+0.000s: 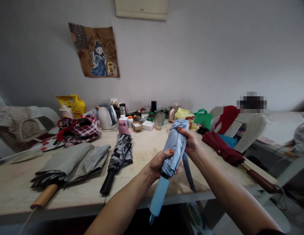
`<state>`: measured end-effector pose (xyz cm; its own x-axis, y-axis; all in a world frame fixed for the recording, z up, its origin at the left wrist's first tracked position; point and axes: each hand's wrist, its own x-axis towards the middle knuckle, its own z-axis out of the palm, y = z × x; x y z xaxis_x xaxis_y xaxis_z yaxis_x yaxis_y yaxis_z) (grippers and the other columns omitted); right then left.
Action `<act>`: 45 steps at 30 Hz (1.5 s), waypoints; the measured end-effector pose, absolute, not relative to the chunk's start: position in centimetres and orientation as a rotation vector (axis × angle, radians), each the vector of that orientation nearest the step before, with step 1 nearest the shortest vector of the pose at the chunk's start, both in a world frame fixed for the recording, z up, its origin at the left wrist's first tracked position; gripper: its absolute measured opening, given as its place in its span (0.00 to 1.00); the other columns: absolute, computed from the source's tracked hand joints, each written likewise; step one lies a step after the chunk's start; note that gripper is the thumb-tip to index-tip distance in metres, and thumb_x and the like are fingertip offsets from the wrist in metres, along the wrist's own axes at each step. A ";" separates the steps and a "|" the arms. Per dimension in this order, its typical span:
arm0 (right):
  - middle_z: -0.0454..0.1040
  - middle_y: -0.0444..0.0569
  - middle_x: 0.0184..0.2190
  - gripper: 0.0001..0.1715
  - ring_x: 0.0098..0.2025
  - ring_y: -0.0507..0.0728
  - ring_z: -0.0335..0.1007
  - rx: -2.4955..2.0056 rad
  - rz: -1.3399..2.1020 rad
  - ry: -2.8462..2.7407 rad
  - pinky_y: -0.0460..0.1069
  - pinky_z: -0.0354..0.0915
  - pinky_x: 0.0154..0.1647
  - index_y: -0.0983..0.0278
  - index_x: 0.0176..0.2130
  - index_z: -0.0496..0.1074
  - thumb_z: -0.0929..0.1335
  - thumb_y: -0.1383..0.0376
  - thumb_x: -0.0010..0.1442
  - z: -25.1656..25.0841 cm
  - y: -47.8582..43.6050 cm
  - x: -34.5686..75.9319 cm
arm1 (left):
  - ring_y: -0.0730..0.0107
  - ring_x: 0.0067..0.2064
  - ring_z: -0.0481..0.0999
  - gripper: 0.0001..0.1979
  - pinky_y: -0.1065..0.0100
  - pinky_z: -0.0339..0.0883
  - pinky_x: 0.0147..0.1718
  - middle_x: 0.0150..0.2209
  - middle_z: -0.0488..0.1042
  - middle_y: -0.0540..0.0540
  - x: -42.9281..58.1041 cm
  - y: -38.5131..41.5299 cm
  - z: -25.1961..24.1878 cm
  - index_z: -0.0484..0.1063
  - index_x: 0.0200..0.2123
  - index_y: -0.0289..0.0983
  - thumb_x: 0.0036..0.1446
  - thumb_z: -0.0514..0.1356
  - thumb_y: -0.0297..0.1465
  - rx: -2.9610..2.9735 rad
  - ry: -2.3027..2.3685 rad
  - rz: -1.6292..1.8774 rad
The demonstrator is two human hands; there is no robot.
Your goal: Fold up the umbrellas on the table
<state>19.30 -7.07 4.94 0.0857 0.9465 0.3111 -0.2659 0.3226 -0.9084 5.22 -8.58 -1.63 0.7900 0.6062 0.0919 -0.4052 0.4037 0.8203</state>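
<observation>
Both hands hold a folded light-blue umbrella (175, 143) above the table's front edge, its blue handle (159, 195) pointing down toward me. My left hand (159, 163) is wrapped round the lower canopy, just above the handle. Higher up, my right hand (189, 140) grips the canopy near its top, with the thumb on the cloth. A dark blue strap (189, 173) hangs loose below my right hand. To the left lie a camouflage umbrella (120, 153) with a black handle and a loosely folded grey umbrella (68, 163) with a wooden handle. On the right rests a dark red umbrella (222, 148).
Along the back of the table (142, 153) stand a white kettle (107, 117), a pink cup (123, 128), small boxes (148, 125), a glass (158, 123) and a green bag (203, 119). Checkered cloth (90, 129) lies at left. White chairs (254, 130) flank the table.
</observation>
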 end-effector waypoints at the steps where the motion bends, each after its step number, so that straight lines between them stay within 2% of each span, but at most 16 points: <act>1: 0.80 0.50 0.31 0.21 0.35 0.62 0.78 -0.770 1.172 -1.064 0.56 0.75 0.42 0.62 0.37 0.73 0.72 0.53 0.45 4.8 -7.1 19.4 | 0.74 0.20 0.71 0.26 0.72 0.65 0.19 0.24 0.72 0.45 5.1 -8.4 -1.5 0.71 0.32 0.30 0.41 0.68 0.47 0.995 0.250 0.679; 3: 0.80 0.49 0.32 0.24 0.37 0.62 0.78 -0.732 1.360 -0.978 0.55 0.74 0.43 0.62 0.39 0.72 0.73 0.50 0.47 4.4 -7.3 19.6 | 0.74 0.19 0.70 0.26 0.72 0.63 0.18 0.22 0.71 0.47 4.8 -8.1 -1.0 0.69 0.31 0.31 0.41 0.68 0.48 1.081 0.299 0.753; 7: 0.80 0.46 0.35 0.29 0.35 0.57 0.77 -0.696 1.471 -1.079 0.51 0.73 0.39 0.60 0.43 0.70 0.76 0.47 0.47 2.9 -8.7 20.1 | 0.75 0.19 0.69 0.27 0.74 0.61 0.18 0.22 0.70 0.49 3.3 -7.7 0.1 0.69 0.35 0.32 0.43 0.67 0.49 1.231 0.383 0.841; 10: 0.79 0.47 0.35 0.35 0.32 0.54 0.74 -0.773 1.509 -1.335 0.49 0.70 0.33 0.61 0.49 0.68 0.78 0.56 0.44 2.0 -10.0 20.5 | 0.77 0.20 0.69 0.26 0.75 0.60 0.19 0.23 0.71 0.48 2.3 -7.6 0.7 0.69 0.34 0.32 0.44 0.67 0.49 1.273 0.408 0.874; 12: 0.77 0.45 0.31 0.39 0.27 0.51 0.69 -0.958 1.414 -1.441 0.45 0.62 0.24 0.63 0.55 0.64 0.75 0.65 0.44 1.9 -10.7 20.8 | 0.77 0.20 0.68 0.25 0.75 0.59 0.19 0.24 0.70 0.49 1.7 -7.4 0.9 0.69 0.34 0.32 0.44 0.67 0.49 1.287 0.436 0.888; 14: 0.74 0.43 0.27 0.42 0.24 0.50 0.64 -1.132 1.270 -1.500 0.44 0.54 0.20 0.65 0.59 0.61 0.71 0.70 0.45 1.9 -11.2 21.2 | 0.79 0.20 0.67 0.24 0.76 0.58 0.18 0.23 0.69 0.51 1.3 -7.1 0.8 0.68 0.33 0.33 0.44 0.67 0.47 1.297 0.468 0.912; 19: 0.72 0.43 0.24 0.39 0.28 0.52 0.67 -1.204 1.059 -1.617 0.46 0.61 0.29 0.68 0.60 0.57 0.65 0.70 0.49 1.8 -11.2 22.5 | 0.79 0.20 0.66 0.24 0.75 0.60 0.19 0.22 0.68 0.52 0.7 -6.3 0.6 0.66 0.33 0.34 0.44 0.68 0.46 1.271 0.492 0.955; 22: 0.72 0.44 0.27 0.37 0.26 0.52 0.67 -1.248 0.965 -1.611 0.48 0.64 0.27 0.67 0.62 0.54 0.63 0.66 0.53 1.3 -11.0 23.0 | 0.77 0.19 0.68 0.26 0.74 0.61 0.18 0.22 0.69 0.51 0.5 -6.0 0.4 0.65 0.33 0.34 0.43 0.67 0.48 1.226 0.496 0.977; 24: 0.73 0.49 0.35 0.40 0.25 0.52 0.67 -1.281 0.739 -1.707 0.48 0.64 0.26 0.65 0.64 0.52 0.65 0.61 0.55 0.8 -11.1 23.1 | 0.76 0.19 0.68 0.25 0.74 0.62 0.18 0.22 0.69 0.50 0.5 -5.8 0.2 0.65 0.33 0.34 0.44 0.66 0.49 1.208 0.473 0.976; 27: 0.71 0.54 0.46 0.43 0.29 0.53 0.67 -1.262 0.044 -1.973 0.48 0.65 0.28 0.60 0.65 0.56 0.70 0.59 0.55 -0.1 -11.3 23.3 | 0.76 0.19 0.68 0.24 0.74 0.63 0.19 0.22 0.70 0.50 0.4 -5.6 0.0 0.65 0.33 0.34 0.45 0.66 0.48 1.203 0.454 0.969; 30: 0.71 0.52 0.42 0.25 0.26 0.51 0.63 -1.208 -0.542 -2.085 0.46 0.59 0.26 0.57 0.60 0.66 0.64 0.65 0.64 -0.7 -11.3 23.5 | 0.76 0.19 0.69 0.25 0.74 0.63 0.18 0.22 0.70 0.50 0.2 -5.5 -0.2 0.65 0.34 0.34 0.45 0.67 0.48 1.204 0.492 0.965; 32: 0.71 0.50 0.35 0.20 0.24 0.50 0.61 -1.193 -0.654 -2.111 0.45 0.55 0.24 0.60 0.53 0.72 0.59 0.67 0.68 -0.6 -11.0 23.9 | 0.75 0.19 0.69 0.25 0.74 0.63 0.18 0.22 0.70 0.50 -0.1 -5.4 -0.1 0.66 0.34 0.34 0.44 0.67 0.48 1.209 0.538 0.964; 34: 0.70 0.49 0.30 0.18 0.24 0.50 0.61 -1.202 -0.549 -2.124 0.46 0.55 0.25 0.64 0.42 0.75 0.58 0.65 0.69 -0.2 -10.8 24.3 | 0.74 0.19 0.69 0.26 0.73 0.63 0.18 0.23 0.70 0.50 -0.3 -5.3 -0.1 0.66 0.34 0.34 0.43 0.68 0.48 1.217 0.576 0.967; 37: 0.69 0.47 0.24 0.22 0.25 0.51 0.62 -1.267 -0.095 -2.083 0.46 0.57 0.27 0.65 0.29 0.71 0.59 0.58 0.68 1.1 -10.9 25.0 | 0.76 0.19 0.67 0.26 0.73 0.62 0.18 0.22 0.69 0.52 -0.6 -5.2 0.0 0.66 0.33 0.34 0.42 0.68 0.48 1.241 0.609 0.969; 41: 0.69 0.46 0.21 0.27 0.23 0.51 0.60 -1.310 0.538 -1.948 0.46 0.57 0.24 0.65 0.27 0.71 0.60 0.49 0.63 2.9 -11.7 25.7 | 0.78 0.21 0.65 0.24 0.74 0.61 0.21 0.23 0.68 0.53 -0.6 -5.2 0.3 0.69 0.33 0.33 0.41 0.69 0.45 1.334 0.700 0.992; 45: 0.69 0.47 0.21 0.30 0.22 0.50 0.59 -1.318 0.677 -1.899 0.46 0.55 0.23 0.66 0.27 0.72 0.61 0.45 0.61 3.3 -12.8 25.3 | 0.67 0.36 0.75 0.26 0.69 0.69 0.36 0.38 0.78 0.44 0.1 -5.8 1.3 0.72 0.44 0.32 0.42 0.68 0.40 1.543 0.890 1.054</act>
